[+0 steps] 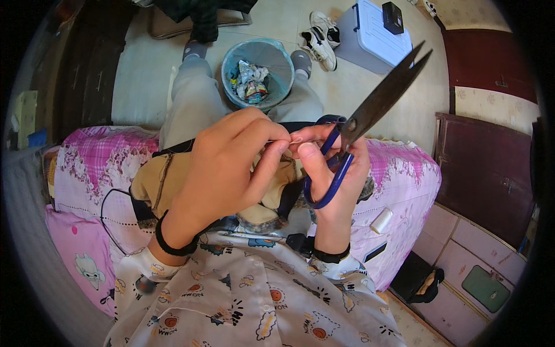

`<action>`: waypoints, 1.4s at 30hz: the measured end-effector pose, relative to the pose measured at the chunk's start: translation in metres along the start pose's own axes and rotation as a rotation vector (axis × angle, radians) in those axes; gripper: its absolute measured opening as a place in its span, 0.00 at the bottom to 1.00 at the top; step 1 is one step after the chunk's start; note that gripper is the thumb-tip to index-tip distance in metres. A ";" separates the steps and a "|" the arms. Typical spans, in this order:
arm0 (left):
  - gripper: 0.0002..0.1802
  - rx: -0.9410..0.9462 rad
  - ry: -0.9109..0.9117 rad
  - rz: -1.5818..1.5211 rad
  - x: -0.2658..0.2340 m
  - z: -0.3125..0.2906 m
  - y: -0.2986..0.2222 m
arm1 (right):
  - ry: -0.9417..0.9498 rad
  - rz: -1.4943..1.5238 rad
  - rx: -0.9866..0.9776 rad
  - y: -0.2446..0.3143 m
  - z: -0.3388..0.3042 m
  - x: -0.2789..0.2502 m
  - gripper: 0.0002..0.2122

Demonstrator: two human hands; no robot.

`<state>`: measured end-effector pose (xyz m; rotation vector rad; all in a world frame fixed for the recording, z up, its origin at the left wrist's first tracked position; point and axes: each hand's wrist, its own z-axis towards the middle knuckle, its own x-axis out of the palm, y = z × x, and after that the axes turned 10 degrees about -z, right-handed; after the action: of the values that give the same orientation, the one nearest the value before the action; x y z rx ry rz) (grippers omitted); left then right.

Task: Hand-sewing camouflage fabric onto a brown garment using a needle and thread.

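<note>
My left hand [222, 159] is closed in a pinch, its thumb and forefinger meeting the fingertips of my right hand. Between the fingertips shows a thin, pale, thread-like strand [295, 140]; its ends are hidden. My right hand [341, 191] also carries scissors [370, 110] with blue handles, the dark, slightly parted blades pointing up and to the right, away from the fingers. One handle loop lies across the palm near the thumb. Below both hands, tan and dark cloth [173, 179] rests on my lap, partly covered by my hands.
A bin [225, 66] with crumpled wrappers stands between my feet. On the pink bedspread [404, 191] at right lie a white spool [381, 221] and a phone [376, 252]. A black cable [104, 211] curves at left. Shoes [319, 47] and a lidded storage box [370, 34] are beyond.
</note>
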<state>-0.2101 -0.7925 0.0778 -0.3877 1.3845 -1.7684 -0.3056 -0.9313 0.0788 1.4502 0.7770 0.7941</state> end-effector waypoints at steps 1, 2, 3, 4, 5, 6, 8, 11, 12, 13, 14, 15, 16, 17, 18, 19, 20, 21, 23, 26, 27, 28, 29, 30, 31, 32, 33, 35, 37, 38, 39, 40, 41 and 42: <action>0.04 -0.010 -0.013 0.006 0.001 0.001 0.001 | -0.004 -0.001 0.001 0.000 0.001 -0.002 0.16; 0.04 -0.010 -0.011 0.005 0.002 0.003 0.002 | -0.007 -0.017 -0.008 0.000 0.001 -0.004 0.16; 0.04 -0.008 -0.005 0.005 0.003 0.005 0.002 | -0.011 -0.032 -0.014 -0.001 0.001 -0.005 0.16; 0.04 -0.007 -0.001 0.005 0.004 0.006 0.003 | -0.013 -0.032 -0.010 0.001 0.001 -0.006 0.16; 0.04 -0.010 0.001 0.004 0.005 0.006 0.003 | -0.013 -0.084 -0.007 0.004 0.003 -0.006 0.16; 0.04 -0.020 0.010 0.007 0.006 0.006 0.002 | -0.011 -0.136 -0.005 0.006 0.003 -0.005 0.16; 0.03 -0.032 0.018 0.012 0.007 0.005 0.003 | -0.051 -0.137 0.010 0.001 0.003 -0.002 0.16; 0.03 -0.052 0.032 0.018 0.007 0.004 0.003 | -0.111 -0.083 0.059 -0.001 0.004 0.002 0.17; 0.04 -0.045 0.027 0.018 0.007 0.004 0.004 | -0.130 -0.058 0.046 -0.004 0.004 0.000 0.17; 0.04 -0.038 0.022 0.018 0.006 0.004 0.005 | -0.150 -0.033 0.033 -0.005 0.004 -0.001 0.16; 0.04 -0.039 0.022 0.017 0.004 0.003 0.006 | -0.150 -0.034 0.034 -0.002 0.005 -0.002 0.16; 0.05 -0.037 0.010 0.023 0.001 0.003 0.008 | -0.158 -0.106 0.061 0.002 0.005 -0.003 0.16; 0.05 -0.036 -0.002 0.028 -0.001 0.003 0.009 | -0.167 -0.179 0.089 0.005 0.005 -0.004 0.15; 0.05 -0.037 -0.002 0.028 -0.001 0.006 0.008 | -0.166 -0.179 0.090 0.005 0.006 -0.002 0.15; 0.07 0.023 -0.053 0.078 0.000 0.010 0.007 | -0.177 -0.142 0.107 0.004 0.007 0.000 0.15; 0.08 0.083 -0.104 0.127 0.001 0.012 0.006 | -0.187 -0.105 0.124 0.003 0.008 0.003 0.15; 0.08 0.081 -0.105 0.126 0.005 0.013 0.006 | -0.186 -0.106 0.125 0.002 0.008 0.006 0.15; 0.09 0.035 -0.093 0.003 0.008 0.012 0.006 | -0.191 -0.071 0.113 0.001 0.009 0.009 0.15; 0.10 -0.013 -0.083 -0.120 0.013 0.010 0.009 | -0.193 -0.035 0.101 -0.001 0.010 0.013 0.15; 0.10 -0.078 -0.120 -0.166 0.016 0.006 0.014 | -0.177 -0.058 0.109 -0.002 0.011 0.015 0.15; 0.09 -0.076 -0.162 -0.160 0.016 0.004 0.016 | -0.185 -0.049 0.115 -0.003 0.011 0.016 0.15; 0.07 -0.074 -0.203 -0.154 0.016 0.003 0.017 | -0.194 -0.039 0.120 -0.004 0.012 0.017 0.14; 0.07 -0.075 -0.202 -0.157 0.016 0.003 0.018 | -0.196 -0.041 0.121 -0.005 0.012 0.017 0.14; 0.06 -0.092 -0.207 -0.172 0.014 0.003 0.019 | -0.201 -0.022 0.130 -0.007 0.013 0.019 0.15; 0.05 -0.109 -0.211 -0.186 0.013 0.003 0.021 | -0.206 -0.004 0.139 -0.008 0.013 0.020 0.15; 0.05 -0.110 -0.211 -0.185 0.012 0.002 0.022 | -0.205 -0.003 0.141 -0.009 0.013 0.021 0.15; 0.05 -0.138 -0.208 -0.202 0.012 0.002 0.023 | -0.197 0.013 0.146 -0.009 0.013 0.021 0.15; 0.05 -0.166 -0.204 -0.219 0.011 0.002 0.025 | -0.189 0.027 0.151 -0.010 0.014 0.022 0.15; 0.04 -0.176 -0.220 -0.254 0.011 0.002 0.026 | -0.157 0.034 0.135 -0.011 0.016 0.021 0.15; 0.04 -0.177 -0.220 -0.255 0.011 0.003 0.027 | -0.157 0.033 0.136 -0.011 0.017 0.020 0.15; 0.04 -0.187 -0.217 -0.266 0.011 0.002 0.027 | -0.149 0.006 0.144 -0.011 0.019 0.019 0.15; 0.04 -0.196 -0.215 -0.278 0.010 0.002 0.027 | -0.142 -0.022 0.151 -0.012 0.020 0.018 0.14; 0.04 -0.198 -0.215 -0.278 0.010 0.002 0.028 | -0.141 -0.022 0.153 -0.012 0.020 0.017 0.14; 0.04 -0.193 -0.210 -0.272 0.010 0.002 0.029 | -0.144 0.008 0.141 -0.013 0.020 0.016 0.14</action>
<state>-0.2025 -0.8024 0.0501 -0.8774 1.4044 -1.7520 -0.2800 -0.9279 0.0653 1.6184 0.7286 0.6434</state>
